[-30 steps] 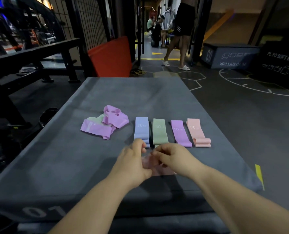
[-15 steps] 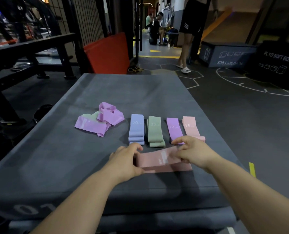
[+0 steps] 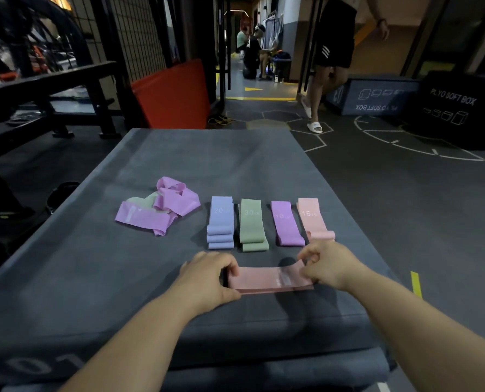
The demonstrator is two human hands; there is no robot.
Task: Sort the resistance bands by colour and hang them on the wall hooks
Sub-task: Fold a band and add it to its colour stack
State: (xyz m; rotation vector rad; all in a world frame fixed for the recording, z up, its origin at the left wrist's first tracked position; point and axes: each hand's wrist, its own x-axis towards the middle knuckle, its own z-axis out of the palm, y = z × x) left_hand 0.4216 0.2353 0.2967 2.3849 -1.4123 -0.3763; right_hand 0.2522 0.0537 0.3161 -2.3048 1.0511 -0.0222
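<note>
A pink resistance band [image 3: 264, 280] lies stretched flat across the grey plyo box [image 3: 94, 278] in front of me. My left hand [image 3: 207, 275] pinches its left end and my right hand [image 3: 327, 264] pinches its right end. Beyond it, four sorted stacks stand in a row: blue bands [image 3: 221, 222], green bands [image 3: 252, 224], purple bands [image 3: 286, 223] and pink bands [image 3: 315, 219]. A loose heap of purple bands [image 3: 162, 207] with a pale green one under it lies at the left. No wall hooks are in view.
A red mat [image 3: 176, 94] leans against a black mesh rack behind the box. A black bench frame [image 3: 46, 89] stands at the left. A person in sandals [image 3: 332, 60] walks on the floor at the back right, near two more plyo boxes [image 3: 377, 94].
The pink band was bunched between my hands, then I drew it out sideways to full length. My hands have moved apart, and the person behind has walked to the right.
</note>
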